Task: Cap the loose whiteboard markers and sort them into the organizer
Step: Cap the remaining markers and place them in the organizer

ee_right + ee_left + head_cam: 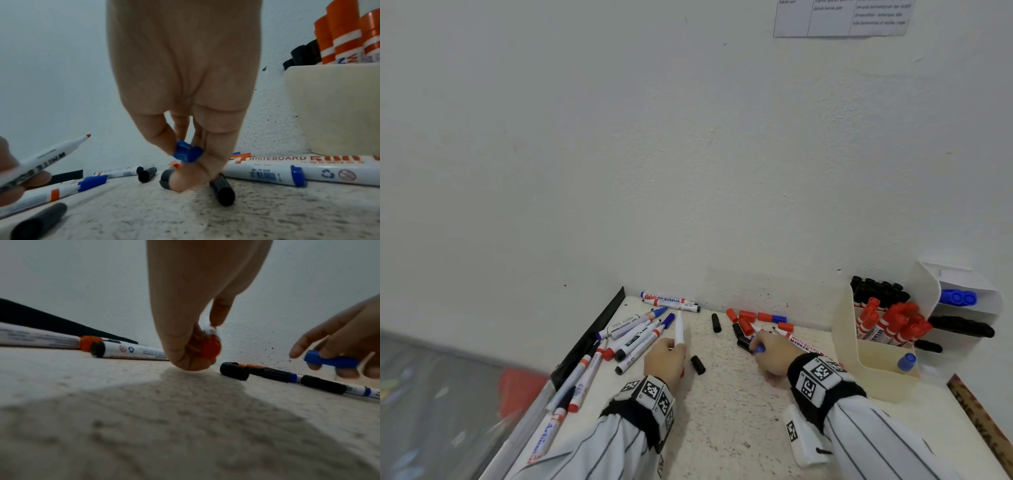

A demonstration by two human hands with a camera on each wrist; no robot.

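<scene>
My left hand (pixel 665 359) grips an uncapped red marker (pixel 679 329), tip toward the wall. My right hand (pixel 774 353) pinches a blue cap (pixel 187 153) over the table (pixel 729 411).

You are wearing a white shirt with thin dark pinstripes, its sleeves (pixel 887 442) reaching both wrists. Each wrist carries a black band (pixel 825 390) fitted with white blocks printed with black square-patterned tags. Your left hand (pixel 664 359) and right hand (pixel 774 356) are bare.

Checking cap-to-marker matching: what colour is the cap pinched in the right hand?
Blue. The right hand pinches a blue cap, clearest in the right wrist view.
</scene>
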